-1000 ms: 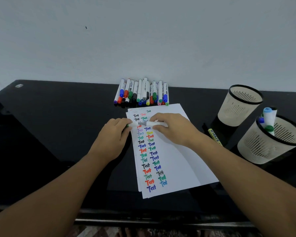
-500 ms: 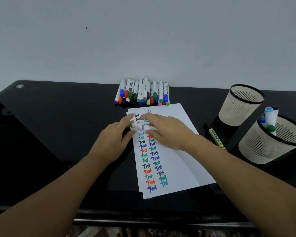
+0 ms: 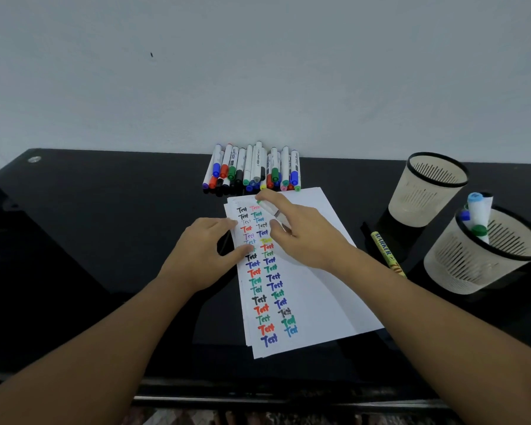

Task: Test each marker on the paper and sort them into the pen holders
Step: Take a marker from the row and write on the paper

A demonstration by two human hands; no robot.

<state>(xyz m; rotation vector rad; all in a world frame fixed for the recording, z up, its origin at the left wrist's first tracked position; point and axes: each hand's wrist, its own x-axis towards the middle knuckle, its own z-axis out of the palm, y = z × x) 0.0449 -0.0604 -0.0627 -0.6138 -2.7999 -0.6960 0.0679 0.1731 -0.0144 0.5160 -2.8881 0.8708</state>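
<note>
Head view: white marker (image 3: 270,209), apparently green-tipped.

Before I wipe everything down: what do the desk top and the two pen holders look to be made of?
Desk top: probably black glass or glossy lacquer; it mirrors the holders and arms. Far pen holder and near pen holder: likely cream moulded plastic, matte, with slotted walls and black rims; plastic is a guess from the look.
</note>
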